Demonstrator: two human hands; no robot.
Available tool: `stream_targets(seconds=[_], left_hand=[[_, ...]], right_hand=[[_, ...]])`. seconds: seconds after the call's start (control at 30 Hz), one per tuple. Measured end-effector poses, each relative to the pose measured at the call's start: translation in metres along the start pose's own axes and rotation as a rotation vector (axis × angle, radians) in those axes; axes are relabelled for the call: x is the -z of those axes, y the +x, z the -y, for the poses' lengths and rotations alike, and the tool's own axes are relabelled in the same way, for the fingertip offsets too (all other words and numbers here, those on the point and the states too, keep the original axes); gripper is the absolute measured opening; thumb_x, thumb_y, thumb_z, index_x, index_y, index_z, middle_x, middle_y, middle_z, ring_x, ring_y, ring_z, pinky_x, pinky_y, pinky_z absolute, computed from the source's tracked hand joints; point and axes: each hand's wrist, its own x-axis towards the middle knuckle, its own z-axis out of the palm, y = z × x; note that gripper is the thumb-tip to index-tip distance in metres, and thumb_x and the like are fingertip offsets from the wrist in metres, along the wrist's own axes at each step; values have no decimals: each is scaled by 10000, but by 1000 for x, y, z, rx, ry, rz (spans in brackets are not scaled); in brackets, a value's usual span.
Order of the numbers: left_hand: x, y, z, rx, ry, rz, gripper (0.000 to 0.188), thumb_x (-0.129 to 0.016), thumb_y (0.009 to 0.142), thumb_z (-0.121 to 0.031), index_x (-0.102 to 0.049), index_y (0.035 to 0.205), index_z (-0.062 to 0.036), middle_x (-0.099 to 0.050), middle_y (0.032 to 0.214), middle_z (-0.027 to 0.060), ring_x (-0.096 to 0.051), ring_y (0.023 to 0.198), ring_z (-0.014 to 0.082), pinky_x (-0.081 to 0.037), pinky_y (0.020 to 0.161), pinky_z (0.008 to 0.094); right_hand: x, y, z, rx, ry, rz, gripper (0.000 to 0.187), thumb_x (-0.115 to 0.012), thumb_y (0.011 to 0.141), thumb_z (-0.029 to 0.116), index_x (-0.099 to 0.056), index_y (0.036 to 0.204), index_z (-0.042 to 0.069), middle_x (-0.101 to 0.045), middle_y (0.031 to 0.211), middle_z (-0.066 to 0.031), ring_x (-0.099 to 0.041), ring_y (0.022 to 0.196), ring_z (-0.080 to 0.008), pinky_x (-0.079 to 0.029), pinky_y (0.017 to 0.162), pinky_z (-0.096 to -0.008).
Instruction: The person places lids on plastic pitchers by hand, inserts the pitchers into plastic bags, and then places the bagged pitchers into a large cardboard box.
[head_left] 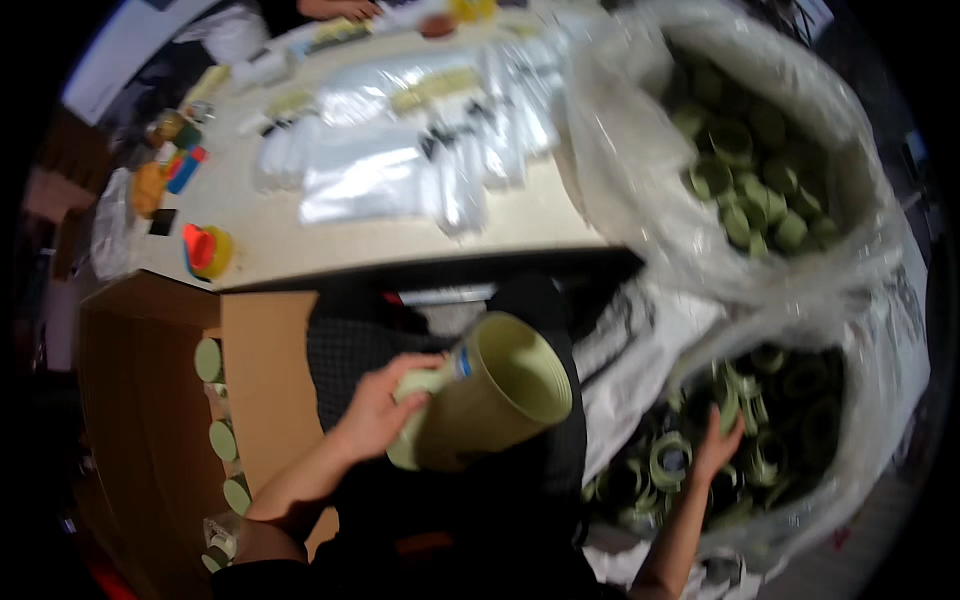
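My left hand (378, 408) is closed on a large light green plastic jug (455, 425) at its handle-like side part. The jug lies tilted above my lap, its open round mouth turned to the upper right and a small blue label near the rim. My right hand (715, 448) reaches into the lower plastic bag (850, 470) on the right. Its fingers are around a light green curved plastic part (729, 397) among many green ring-shaped parts (670, 460). Some fingertips are hard to make out there.
An open cardboard box (265, 370) on the left holds several green-ended pieces (222, 440). Clear plastic bags (365, 175) lie across the white table (520, 225), with a yellow tape roll (215, 255) near its left edge. Another bag (625, 170) of green parts stands at upper right. Someone's hand (345, 10) shows at the far side.
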Motion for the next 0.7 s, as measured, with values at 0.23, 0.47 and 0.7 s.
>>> stream_targets(seconds=[0.23, 0.47, 0.7], left_hand=[[-5, -7, 14, -107, -107, 54, 361, -564, 969, -144, -573, 1320, -56, -660, 1269, 139, -654, 1137, 262, -500, 978, 375], [8, -14, 30, -114, -143, 50, 345, -559, 998, -175, -566, 1323, -60, -661, 1257, 142, -665, 1108, 249, -526, 937, 365], [-39, -53, -10, -74, 261, -55, 595, -700, 890, -230, -455, 1399, -41, -588, 1334, 245, -643, 1140, 404, -557, 892, 427]], right_hand=[[-104, -85, 215, 996, 275, 861, 567, -768, 752, 274, -647, 1251, 33, -591, 960, -115, -545, 899, -300, -456, 804, -408], [-112, -113, 224, 1061, 263, 1109, 605, -725, 812, 411, -649, 1280, 35, -541, 901, -90, -506, 844, -284, -433, 754, -378], [-119, -121, 233, 818, 115, 1024, 480, -573, 952, 306, -597, 1283, -40, -519, 880, -175, -498, 843, -341, -424, 798, -420]])
